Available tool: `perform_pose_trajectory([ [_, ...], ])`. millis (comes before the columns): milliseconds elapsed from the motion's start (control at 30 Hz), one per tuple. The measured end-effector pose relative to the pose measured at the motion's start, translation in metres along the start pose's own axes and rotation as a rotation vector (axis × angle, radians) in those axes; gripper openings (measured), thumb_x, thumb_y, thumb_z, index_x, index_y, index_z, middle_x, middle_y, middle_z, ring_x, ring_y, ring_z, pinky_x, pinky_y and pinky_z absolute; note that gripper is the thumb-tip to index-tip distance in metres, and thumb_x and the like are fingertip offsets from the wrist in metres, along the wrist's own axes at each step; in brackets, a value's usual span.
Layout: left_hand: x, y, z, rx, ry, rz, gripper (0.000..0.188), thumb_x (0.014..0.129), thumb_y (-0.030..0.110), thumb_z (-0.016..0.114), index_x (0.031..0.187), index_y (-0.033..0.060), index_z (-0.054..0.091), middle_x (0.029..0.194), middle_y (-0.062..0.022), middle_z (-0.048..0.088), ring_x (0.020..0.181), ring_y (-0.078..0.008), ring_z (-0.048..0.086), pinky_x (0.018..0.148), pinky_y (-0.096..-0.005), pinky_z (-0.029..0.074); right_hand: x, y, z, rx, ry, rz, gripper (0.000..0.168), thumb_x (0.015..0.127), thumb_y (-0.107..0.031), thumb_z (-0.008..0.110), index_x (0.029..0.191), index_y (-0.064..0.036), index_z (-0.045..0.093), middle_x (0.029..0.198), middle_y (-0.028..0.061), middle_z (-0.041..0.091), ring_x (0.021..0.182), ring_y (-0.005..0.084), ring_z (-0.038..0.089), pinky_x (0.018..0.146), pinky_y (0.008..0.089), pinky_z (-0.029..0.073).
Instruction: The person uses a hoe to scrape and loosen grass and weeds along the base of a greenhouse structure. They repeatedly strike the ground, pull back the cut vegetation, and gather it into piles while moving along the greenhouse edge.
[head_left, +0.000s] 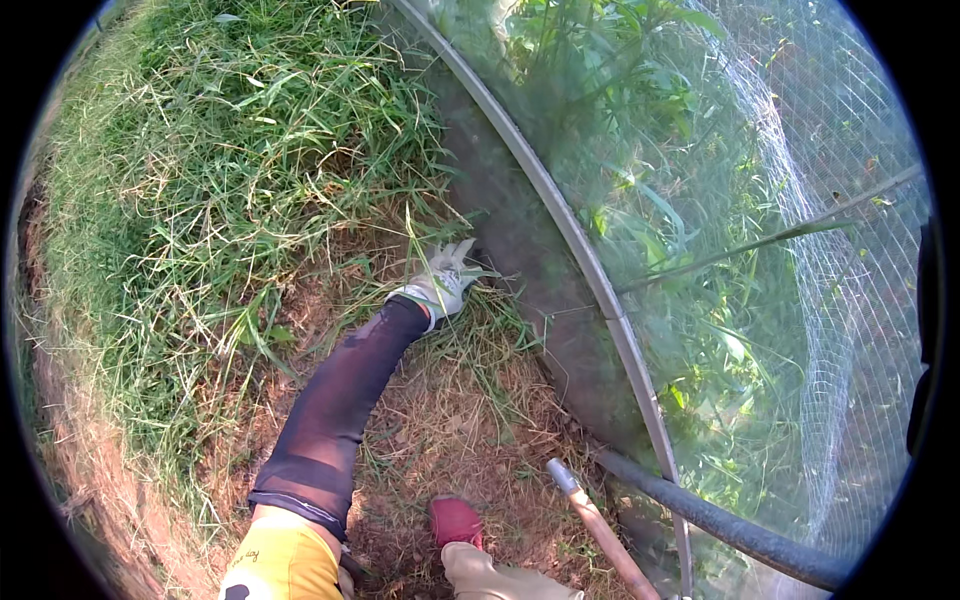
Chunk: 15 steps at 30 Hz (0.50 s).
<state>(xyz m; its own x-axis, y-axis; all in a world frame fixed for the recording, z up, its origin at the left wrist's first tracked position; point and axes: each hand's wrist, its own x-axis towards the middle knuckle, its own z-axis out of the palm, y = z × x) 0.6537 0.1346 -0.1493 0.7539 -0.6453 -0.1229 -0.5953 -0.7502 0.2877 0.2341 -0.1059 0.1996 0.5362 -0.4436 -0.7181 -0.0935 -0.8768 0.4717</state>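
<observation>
My left hand (441, 283), in a whitish work glove below a dark sheer arm sleeve, reaches into a tuft of grass (480, 319) beside the dark lower strip of a sheeted structure. Its fingers are partly spread among the blades; whether they grip any is unclear. My right hand is out of view. A wooden handle (611, 544) with a metal end (560, 474) slants up from the bottom edge, right of my red shoe (456, 521). What holds the handle is not visible.
A curved grey metal rail (555, 199) runs down the translucent sheeting, with white netting (825, 337) farther right. A dark pipe (720, 514) crosses at lower right. Dense grass (225, 165) grows at left; dry cut grass (465, 427) covers soil near my feet.
</observation>
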Motion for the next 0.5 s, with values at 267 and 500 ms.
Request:
perform_pose_trajectory([
  [267,0.031,-0.003,-0.002,-0.192,-0.171,-0.196,0.046,0.081,0.036,0.052,0.117,0.0060,0.050,0.108,-0.0167,0.058,0.101,-0.0326,0.055,0.091,-0.0413,0.040,-0.002,0.000,-0.006,0.059,0.160,-0.056,0.011,0.082,-0.010,0.044,0.089,-0.007,0.052,0.076,0.0107,0.055,0.058,0.0277,0.057,0.049,0.0390,0.045],
  [500,-0.009,0.014,-0.011,-0.049,-0.293,-0.221,0.039,0.085,0.038,0.048,0.103,0.0046,0.056,0.099,-0.0161,0.062,0.096,-0.0308,0.058,0.085,-0.0421,0.042,0.002,0.003,-0.007,-0.022,0.185,-0.027,0.008,0.083,-0.014,0.045,0.083,-0.012,0.053,0.071,0.0068,0.053,0.053,0.0244,0.056,0.046,0.0367,0.045],
])
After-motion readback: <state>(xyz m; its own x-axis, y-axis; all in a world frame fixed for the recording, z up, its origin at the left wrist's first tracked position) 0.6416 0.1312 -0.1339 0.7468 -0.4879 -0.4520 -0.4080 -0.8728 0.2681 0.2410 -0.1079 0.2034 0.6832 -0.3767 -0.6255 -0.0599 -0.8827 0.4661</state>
